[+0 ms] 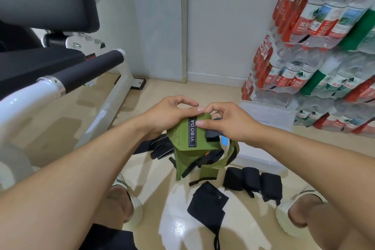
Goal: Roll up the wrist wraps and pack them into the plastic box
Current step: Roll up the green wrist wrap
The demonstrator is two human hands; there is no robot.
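Note:
A green wrist wrap (187, 149) with a black label hangs in front of me, its long tail drooping toward the floor. My left hand (168, 113) grips its top edge from the left, and my right hand (227, 119) pinches the same top edge from the right, over a dark strap end. Rolled black wraps (252, 182) lie on the floor below my right forearm. A flat black wrap (207, 203) lies between my feet. The clear plastic box (265, 119) sits on the floor behind my right hand, partly hidden.
More black wraps (160, 147) lie under my left wrist. A white exercise bench frame (113, 95) with a black padded bar (89, 71) fills the left. Stacked packs of bottled water (316, 57) stand at the right. My sandalled feet (129, 201) rest on the tiled floor.

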